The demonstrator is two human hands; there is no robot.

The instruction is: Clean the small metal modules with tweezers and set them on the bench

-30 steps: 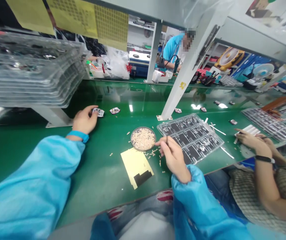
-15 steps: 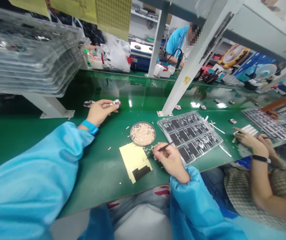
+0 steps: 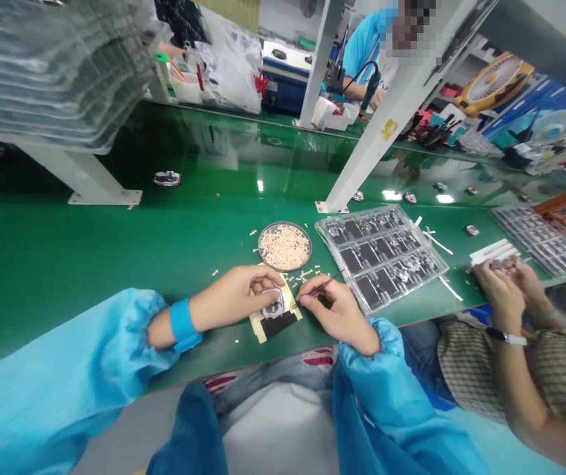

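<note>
So the left hand [image 3: 241, 295] has a small, rounded-square device with a pale face and purplish rim [image 3: 273, 306] pinched between thumb and fingers, right over a yellow paper sheet with a black patch [image 3: 289, 297]. Can't tell if the device actually touches the paper. The right hand [image 3: 333, 310] is closed around a thin, dark, tweezer-like tool [image 3: 318, 287], tip pointing at the device from just beside it; whether the tip grips anything is too small to make out. Just beyond the paper there's a round, shallow dish [image 3: 310, 247] full of tiny beige pieces, with loose ones scattered near it on the glossy green tabletop [image 3: 188, 234]. To the right of that sits a clear plastic compartment tray [image 3: 408, 291] loaded with black and silvery parts. Off to the right, a co-worker's hands [image 3: 498, 290] hold something small.
</note>
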